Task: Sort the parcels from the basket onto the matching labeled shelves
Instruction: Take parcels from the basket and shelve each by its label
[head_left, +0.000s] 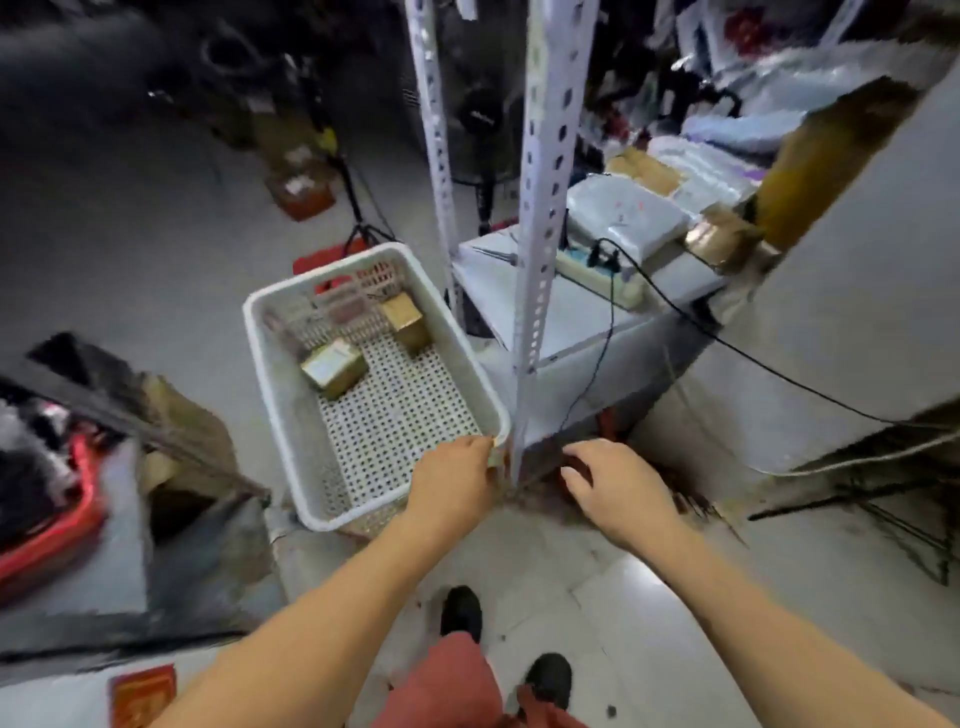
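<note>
White basket (291, 415) is set on the floor, its right rim hard against the perforated shelf upright (540, 249); bare tiled floor (597, 597) is seen on the near side. Two brown box parcels (333, 368) (405, 318) are left at the basket's far end, well apart from both hands. Left hand (454, 480) is placed at the basket's near right corner, fingers curled at the rim; actual grip cannot be told. Right hand (618, 493) is held loosely spread, nothing in it, just right of the upright's foot. Bagged parcels (623, 218) are stacked on the low shelf (571, 312).
</note>
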